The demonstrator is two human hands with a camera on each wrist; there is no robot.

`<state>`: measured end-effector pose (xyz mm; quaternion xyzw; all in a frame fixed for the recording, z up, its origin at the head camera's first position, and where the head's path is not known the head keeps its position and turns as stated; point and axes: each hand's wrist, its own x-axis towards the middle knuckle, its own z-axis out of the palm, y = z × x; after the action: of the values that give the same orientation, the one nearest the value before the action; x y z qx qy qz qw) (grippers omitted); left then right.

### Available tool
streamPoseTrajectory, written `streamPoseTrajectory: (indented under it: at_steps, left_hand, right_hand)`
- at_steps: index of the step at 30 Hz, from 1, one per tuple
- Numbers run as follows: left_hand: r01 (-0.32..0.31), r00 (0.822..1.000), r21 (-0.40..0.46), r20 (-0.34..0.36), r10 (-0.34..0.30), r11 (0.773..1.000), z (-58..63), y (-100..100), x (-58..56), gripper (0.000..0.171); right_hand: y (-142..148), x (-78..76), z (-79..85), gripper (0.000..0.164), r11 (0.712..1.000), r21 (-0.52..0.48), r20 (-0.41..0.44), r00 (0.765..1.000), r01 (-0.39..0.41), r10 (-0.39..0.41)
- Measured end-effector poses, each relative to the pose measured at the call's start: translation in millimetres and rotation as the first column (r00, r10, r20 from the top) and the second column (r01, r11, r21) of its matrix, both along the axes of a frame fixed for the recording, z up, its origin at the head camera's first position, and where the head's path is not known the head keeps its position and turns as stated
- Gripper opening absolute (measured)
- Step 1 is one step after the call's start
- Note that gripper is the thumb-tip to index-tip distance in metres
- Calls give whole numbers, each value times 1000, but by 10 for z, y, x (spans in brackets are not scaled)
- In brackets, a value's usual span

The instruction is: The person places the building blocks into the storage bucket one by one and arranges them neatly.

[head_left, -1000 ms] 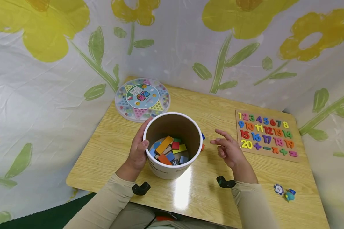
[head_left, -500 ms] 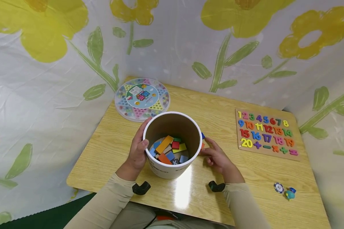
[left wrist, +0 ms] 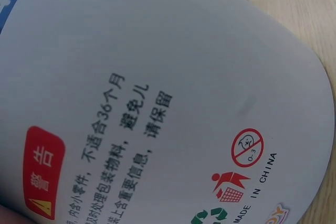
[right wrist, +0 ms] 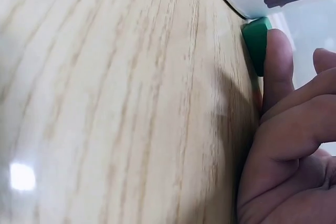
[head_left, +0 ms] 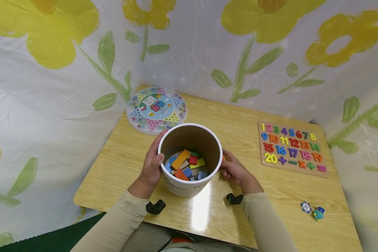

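A white round bucket (head_left: 180, 190) stands tilted toward me, with several coloured wooden blocks (head_left: 180, 159) on its bottom. My left hand (head_left: 150, 169) grips its left side, thumb over the rim and fingers around the outside. In the left wrist view, the bucket's printed wall (left wrist: 157, 40) fills the picture. My right hand (head_left: 237, 171) reaches low beside the bucket's right wall, its fingertips partly hidden by it. An orange block (head_left: 223, 158) shows between its spread fingers. The right wrist view has a green block (right wrist: 255, 45) right at a fingertip, against the bucket's foot.
At the back left of the wooden table (head_left: 113, 175) lies a round marble board game (head_left: 156, 110). A number board (head_left: 293, 148) lies on the right. Nearer me are a poker chip (head_left: 306, 207) and a small teal toy (head_left: 318, 213). A flowered curtain (head_left: 189, 66) hangs behind.
My right hand has moved left and in against the bucket's right side, covering a blue block there. My left hand and the bucket have stayed in place.
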<state>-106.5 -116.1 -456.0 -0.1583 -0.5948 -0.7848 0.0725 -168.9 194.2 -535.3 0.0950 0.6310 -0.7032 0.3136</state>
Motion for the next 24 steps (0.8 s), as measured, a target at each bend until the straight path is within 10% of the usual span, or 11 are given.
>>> streamPoseTrajectory:
  at_steps: [24]
  left_hand:
    - [12, 1000, 27, -4, -12, 1000, 1, 12, 2, 68]
  right_hand:
    - [-100, 19, 145, 50, 985, 120, -3, 993, 122, -122]
